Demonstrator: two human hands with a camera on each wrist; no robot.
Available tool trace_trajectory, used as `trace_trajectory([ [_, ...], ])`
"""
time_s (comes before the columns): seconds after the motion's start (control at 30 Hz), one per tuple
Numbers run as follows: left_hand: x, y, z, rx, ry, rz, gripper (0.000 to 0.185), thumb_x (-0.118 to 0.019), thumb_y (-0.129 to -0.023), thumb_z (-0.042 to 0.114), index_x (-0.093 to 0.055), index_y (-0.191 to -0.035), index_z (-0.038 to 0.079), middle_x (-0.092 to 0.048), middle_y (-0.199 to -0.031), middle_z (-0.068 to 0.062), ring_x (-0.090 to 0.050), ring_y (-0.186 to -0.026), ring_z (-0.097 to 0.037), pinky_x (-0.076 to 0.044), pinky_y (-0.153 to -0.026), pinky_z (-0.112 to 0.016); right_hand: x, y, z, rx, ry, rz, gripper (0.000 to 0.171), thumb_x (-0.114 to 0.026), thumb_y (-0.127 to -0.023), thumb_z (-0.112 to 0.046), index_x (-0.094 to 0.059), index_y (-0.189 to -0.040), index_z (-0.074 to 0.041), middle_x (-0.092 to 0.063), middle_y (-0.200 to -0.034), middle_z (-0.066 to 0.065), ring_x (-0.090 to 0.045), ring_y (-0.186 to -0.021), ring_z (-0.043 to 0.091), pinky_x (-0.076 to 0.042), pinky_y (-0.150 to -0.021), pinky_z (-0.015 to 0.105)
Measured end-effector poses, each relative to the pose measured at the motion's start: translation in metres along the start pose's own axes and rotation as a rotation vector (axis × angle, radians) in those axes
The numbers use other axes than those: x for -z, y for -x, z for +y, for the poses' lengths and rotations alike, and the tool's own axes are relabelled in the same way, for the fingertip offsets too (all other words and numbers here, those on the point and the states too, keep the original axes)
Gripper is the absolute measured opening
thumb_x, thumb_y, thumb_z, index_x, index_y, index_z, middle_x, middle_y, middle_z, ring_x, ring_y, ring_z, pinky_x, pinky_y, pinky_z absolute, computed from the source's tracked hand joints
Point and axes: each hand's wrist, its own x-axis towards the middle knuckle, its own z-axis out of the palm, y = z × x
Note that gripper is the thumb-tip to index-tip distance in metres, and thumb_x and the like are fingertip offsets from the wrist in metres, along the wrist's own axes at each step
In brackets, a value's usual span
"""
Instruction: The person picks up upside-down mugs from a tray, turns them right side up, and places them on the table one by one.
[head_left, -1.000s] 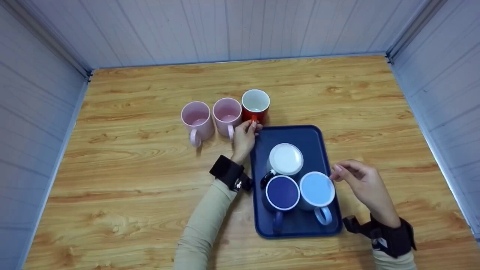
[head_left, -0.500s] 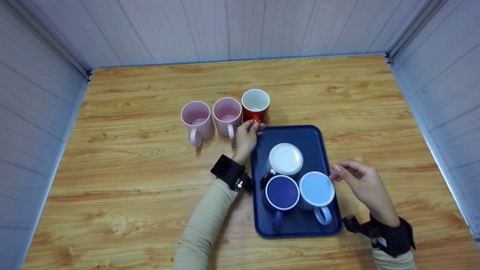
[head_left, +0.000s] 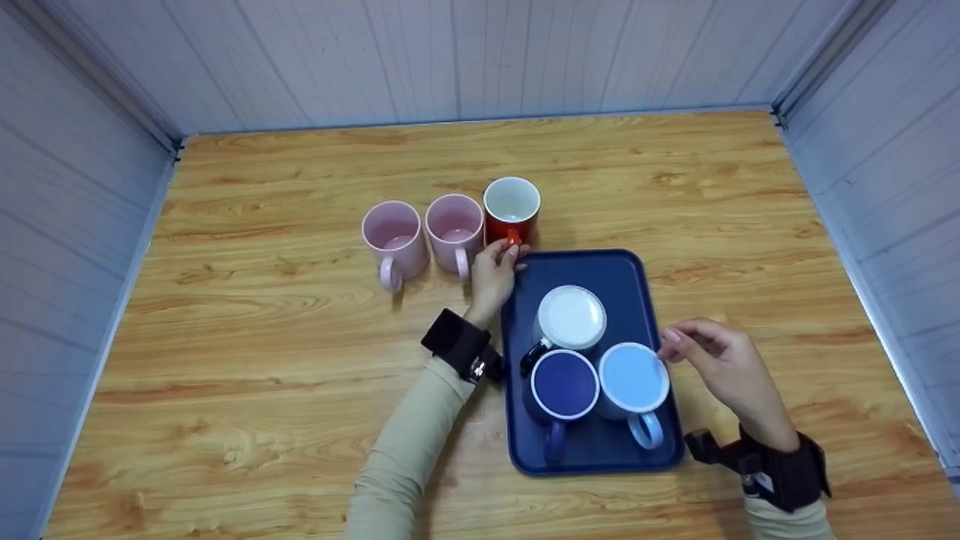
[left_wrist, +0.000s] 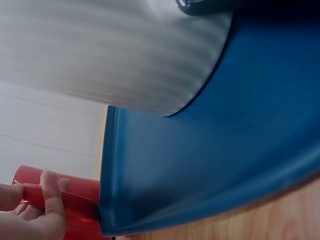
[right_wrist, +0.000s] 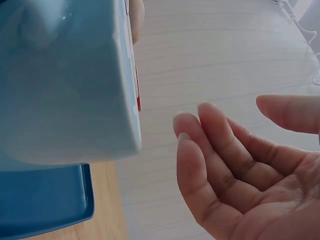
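Red mug [head_left: 525,226] upright beside tray [head_left: 600,271]; left hand [head_left: 493,285] pinches its handle [left_wrist: 77,204]. Right hand [head_left: 724,364], fingers [right_wrist: 192,172] relaxed, hovers near light-blue mug [head_left: 634,377], apparently apart.

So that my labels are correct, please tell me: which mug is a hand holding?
The red mug with white interior, standing just beyond the blue tray. Only this mug is gripped: the left hand holds its handle.
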Motion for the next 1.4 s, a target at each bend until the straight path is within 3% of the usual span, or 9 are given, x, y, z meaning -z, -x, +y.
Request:
trace_trajectory([
  [0.3,-0.002,0.002,0.001,0.036,-0.008,0.003,0.025,-0.048,-0.093,-0.001,-0.054,-0.114,-0.012,-0.062,-0.106,-0.023,-0.059,-0.098,-0.032,-0.051,-0.073,-0.025,0.001,-0.001,0.000,0.004,0.002,-0.015,0.011,-0.057,-0.088,0.001,-0.064,-0.091,0.008,-0.065,-0.071,0.010,-0.062,-0.067,0.016,-0.050,-0.064,0.025],
  [0.53,0.007,0.011,0.005,-0.037,-0.253,0.017,0.034,-0.053,-0.091,0.004,-0.051,-0.121,-0.010,-0.058,-0.114,-0.022,-0.059,-0.103,-0.027,-0.047,-0.084,-0.026,0.002,-0.001,0.000,-0.004,0.009,-0.025,0.012,-0.056,-0.089,0.000,-0.063,-0.091,0.009,-0.064,-0.072,0.010,-0.062,-0.067,0.016,-0.050,-0.064,0.024],
  [0.77,0.017,0.025,0.010,-0.019,-0.244,-0.063,0.037,-0.054,-0.090,0.005,-0.049,-0.125,-0.008,-0.053,-0.122,-0.024,-0.051,-0.114,-0.029,-0.040,-0.094,-0.031,0.002,-0.002,0.000,-0.014,0.021,-0.040,0.013,-0.056,-0.089,-0.002,-0.063,-0.094,0.009,-0.065,-0.073,0.011,-0.062,-0.068,0.017,-0.051,-0.065,0.024],
  [1.2,0.037,0.058,0.027,-0.085,-0.233,-0.168,0.032,-0.055,-0.090,0.007,-0.053,-0.118,-0.008,-0.062,-0.106,-0.021,-0.058,-0.098,-0.030,-0.046,-0.084,-0.035,-0.003,-0.006,-0.006,0.040,0.019,-0.094,0.010,-0.055,-0.089,0.003,-0.063,-0.092,0.007,-0.064,-0.072,0.010,-0.062,-0.068,0.018,-0.052,-0.062,0.027],
  [1.4,0.041,0.073,0.030,-0.114,-0.302,-0.251,0.026,-0.056,-0.090,0.011,-0.059,-0.110,-0.006,-0.064,-0.098,-0.016,-0.060,-0.092,-0.027,-0.047,-0.081,-0.034,-0.006,-0.006,-0.011,0.040,0.038,-0.138,0.011,-0.055,-0.089,0.000,-0.063,-0.094,0.006,-0.064,-0.075,0.010,-0.062,-0.070,0.018,-0.050,-0.064,0.024],
])
